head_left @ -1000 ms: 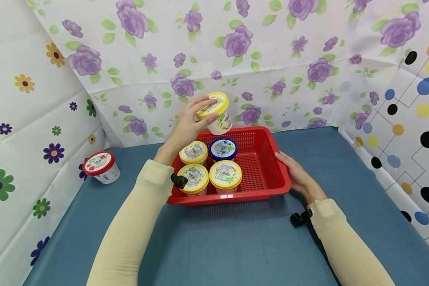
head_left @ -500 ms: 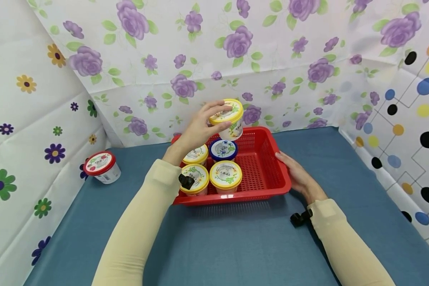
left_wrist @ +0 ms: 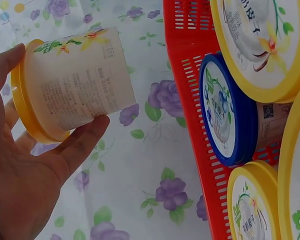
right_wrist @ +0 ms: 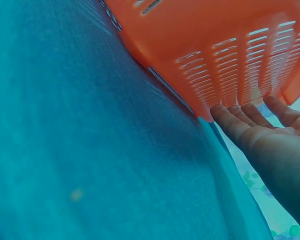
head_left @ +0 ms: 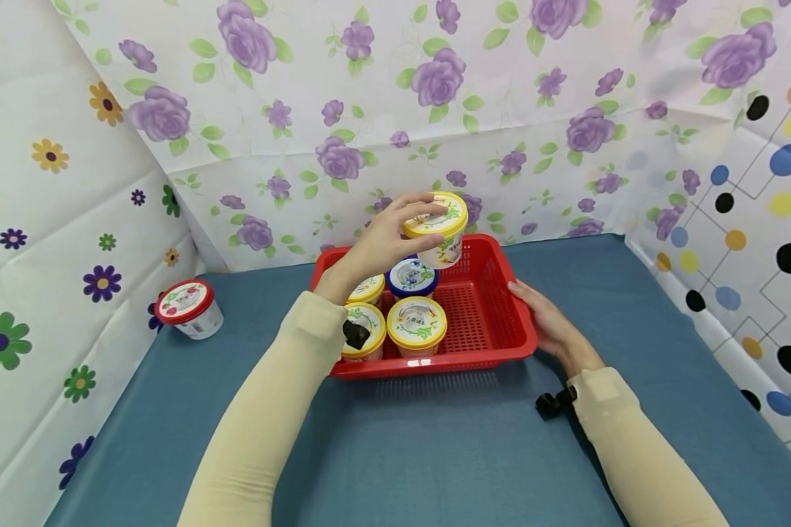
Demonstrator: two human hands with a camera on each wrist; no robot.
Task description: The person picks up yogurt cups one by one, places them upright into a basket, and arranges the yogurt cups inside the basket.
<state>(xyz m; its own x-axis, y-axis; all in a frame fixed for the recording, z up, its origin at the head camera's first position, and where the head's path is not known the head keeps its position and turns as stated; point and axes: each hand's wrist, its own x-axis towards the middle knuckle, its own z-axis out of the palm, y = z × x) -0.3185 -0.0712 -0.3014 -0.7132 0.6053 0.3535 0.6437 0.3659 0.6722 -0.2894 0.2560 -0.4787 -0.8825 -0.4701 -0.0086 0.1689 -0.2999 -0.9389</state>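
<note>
In the head view, my left hand (head_left: 385,245) grips a yellow-lidded tub (head_left: 447,252) above the back part of a red basket (head_left: 464,359). The left wrist view has thumb and fingers around the lid and side of that tub (left_wrist: 80,82). Inside the basket, a blue-lidded tub (head_left: 413,276) stands at the back. A yellow-lidded tub (head_left: 417,322) is in front of it, with two more to the left, partly behind my left arm. My right hand (head_left: 550,322) rests against the basket's right side. Its extended fingers (right_wrist: 230,122) touch the slotted wall (right_wrist: 230,65) in the right wrist view.
A red-lidded tub (head_left: 187,307) stands tilted-looking on the blue tablecloth (head_left: 448,454), left of the basket. Flowered sheets (head_left: 270,132) close off the back and left, and a dotted sheet (head_left: 745,219) the right. The basket's right half shows bare slotted floor.
My left hand has carried the yellow-lidded tub rightward and somewhat lower over the basket. My right hand and the basket have stayed in place.
</note>
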